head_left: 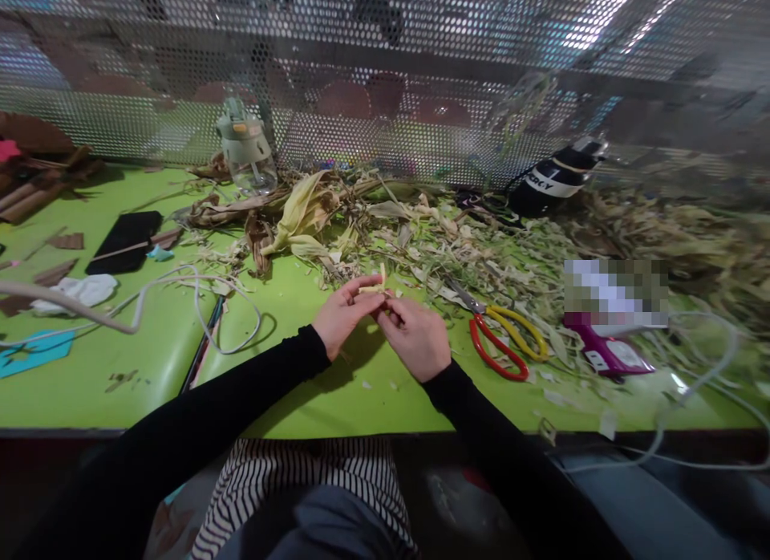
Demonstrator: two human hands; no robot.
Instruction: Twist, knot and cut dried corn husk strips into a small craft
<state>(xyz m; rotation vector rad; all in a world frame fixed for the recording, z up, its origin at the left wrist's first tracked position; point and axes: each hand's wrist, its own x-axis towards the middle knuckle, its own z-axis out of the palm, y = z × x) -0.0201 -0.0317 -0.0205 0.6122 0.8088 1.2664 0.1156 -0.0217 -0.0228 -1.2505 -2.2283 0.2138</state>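
My left hand (346, 313) and my right hand (418, 335) meet above the green table (354, 395), fingertips together. Between the fingers of my left hand is a small pale yellow strip of husk (382, 277), its end sticking up. My right hand is pinched against the same spot; what it grips is too small to make out. Behind the hands lies a yellowish corn husk (304, 211) among dried leaves. Scissors (475, 306) with one red and one yellow handle rest right of my right hand, blades toward the scraps.
Husk scraps (415, 231) spread across the back and right. A clear bottle (245, 155) stands at the back; a black bottle (553, 181) leans right. A black phone (125, 241), white cable (198, 303) and tissue (78, 291) lie left. A purple packet (619, 355) lies right. Perforated metal (373, 87) rises behind.
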